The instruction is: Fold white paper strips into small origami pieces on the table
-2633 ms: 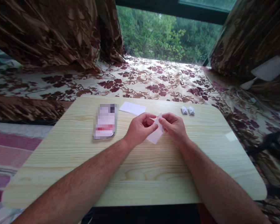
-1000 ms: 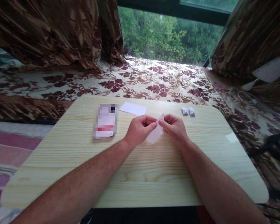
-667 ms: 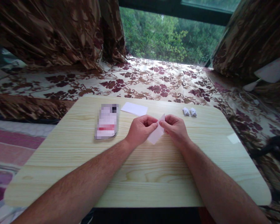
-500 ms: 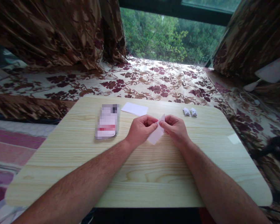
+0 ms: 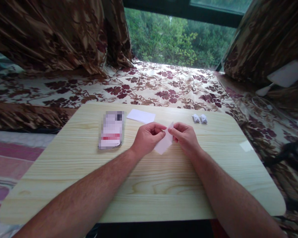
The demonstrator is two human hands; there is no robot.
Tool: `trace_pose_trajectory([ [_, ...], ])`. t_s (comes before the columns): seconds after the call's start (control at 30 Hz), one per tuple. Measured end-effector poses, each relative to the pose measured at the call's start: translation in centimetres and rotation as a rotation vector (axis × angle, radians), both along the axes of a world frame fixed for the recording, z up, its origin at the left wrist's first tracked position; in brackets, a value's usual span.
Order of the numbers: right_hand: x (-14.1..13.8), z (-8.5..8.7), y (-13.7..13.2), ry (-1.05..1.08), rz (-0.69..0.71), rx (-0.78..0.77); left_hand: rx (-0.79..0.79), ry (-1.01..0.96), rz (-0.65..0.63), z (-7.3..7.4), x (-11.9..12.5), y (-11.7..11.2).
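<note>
A piece of white paper point(image 5: 165, 142) is pinched between my two hands above the table, its upper end coming to a point and its lower part hanging toward me. My left hand point(image 5: 149, 137) grips its left side with thumb and fingers closed. On the other side, my right hand point(image 5: 185, 135) holds the upper right edge between thumb and forefinger. The fingertips behind the paper are partly hidden. Beyond my left hand lies a flat stack of white paper point(image 5: 141, 115). Two small folded paper pieces point(image 5: 196, 118) sit side by side past my right hand.
A blurred-out phone-like object point(image 5: 111, 130) lies left of my hands on the light wooden table point(image 5: 72, 158). A pale square patch point(image 5: 246, 146) shows near the right edge. Behind stands a ledge with flowered cloth point(image 5: 164, 86), with curtains and a window. A white lamp point(image 5: 286, 74) is at the right.
The whole view has shifted slightly, so things appear a little further left. Both hands keep their pinch on the paper, with hardly any change in its shape.
</note>
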State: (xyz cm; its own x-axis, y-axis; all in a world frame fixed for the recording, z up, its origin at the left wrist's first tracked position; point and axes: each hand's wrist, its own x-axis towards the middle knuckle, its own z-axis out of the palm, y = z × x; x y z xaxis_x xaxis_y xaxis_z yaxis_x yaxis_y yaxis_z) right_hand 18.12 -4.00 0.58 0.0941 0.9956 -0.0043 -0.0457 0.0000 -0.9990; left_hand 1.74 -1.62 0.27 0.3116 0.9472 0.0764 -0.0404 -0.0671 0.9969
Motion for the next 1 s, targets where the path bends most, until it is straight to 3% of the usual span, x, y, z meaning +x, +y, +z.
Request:
trace_pose_trajectory([
  [0.7,-0.18,-0.18,0.01,-0.049,-0.024,0.052,0.014,0.033,0.024,0.19,0.10,-0.08],
  [1.0,-0.05,0.09,0.01,-0.107,-0.009,-0.012,0.030,0.007,0.051,0.13,0.16,-0.09],
])
